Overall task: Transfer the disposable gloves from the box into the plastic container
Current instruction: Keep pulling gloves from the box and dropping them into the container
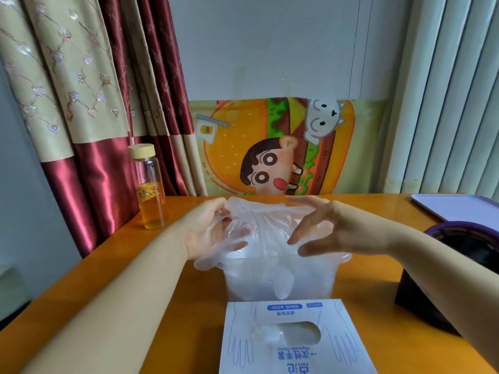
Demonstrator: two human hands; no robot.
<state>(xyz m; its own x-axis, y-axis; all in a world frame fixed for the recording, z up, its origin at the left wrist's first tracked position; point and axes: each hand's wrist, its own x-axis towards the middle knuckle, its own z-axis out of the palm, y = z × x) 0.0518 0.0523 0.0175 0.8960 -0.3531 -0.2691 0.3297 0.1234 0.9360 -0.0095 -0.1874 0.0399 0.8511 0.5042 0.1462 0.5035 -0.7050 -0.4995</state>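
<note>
Clear, thin plastic film, the disposable gloves (267,225) are stretched left to right between the two hands, above the mouth of the plastic container (280,279). Their long axis runs across the view. One fingered end droops past the container's left rim, pointing down and to the left. The film is crumpled, glossy and see-through, and more of it lies heaped inside the frosted container.

The left hand (208,230) grips the left end, with its fingers curled round the film. The right hand (324,228) has its fingers spread and bent against the right end. I cannot tell whether it pinches the film.

Just in front of the container, the white box (294,354) lies flat, and another glove pokes from its oval slot.

All this sits on an orange table (189,306). A glass bottle (149,195) of amber liquid stands at the far left. A dark, purple-rimmed tub (472,247) is at the right. Behind are red and cream curtains (89,76), a cartoon burger cloth (270,147) and pale blinds (453,90).
</note>
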